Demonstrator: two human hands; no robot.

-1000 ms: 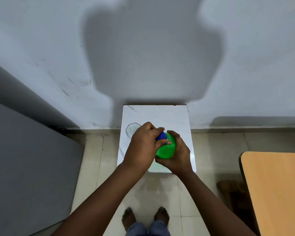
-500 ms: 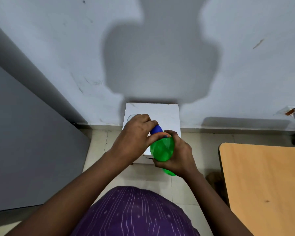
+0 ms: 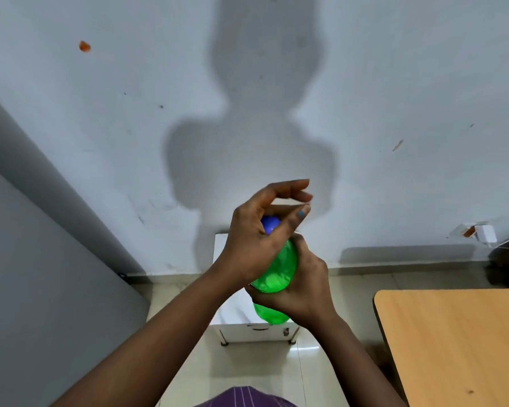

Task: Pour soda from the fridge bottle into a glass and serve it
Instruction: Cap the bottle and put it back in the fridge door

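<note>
I hold a green soda bottle (image 3: 276,271) in the air, tilted away from me, above a small white cabinet (image 3: 244,324). My right hand (image 3: 306,289) is wrapped around the bottle's body from the right. My left hand (image 3: 253,239) sits over the neck, with the blue cap (image 3: 269,224) caught between its palm and thumb and its fingers stretched out to the right. The glass is hidden behind my hands.
The cabinet stands against a pale wall on a tiled floor. A wooden table (image 3: 453,342) fills the lower right. A tall grey panel (image 3: 41,289) runs down the left side. A wall socket (image 3: 482,233) is at the right.
The bottle has been lifted off the cabinet top and raised toward me. My left hand has turned on the cap and its fingers have spread. The view has tipped upward.
</note>
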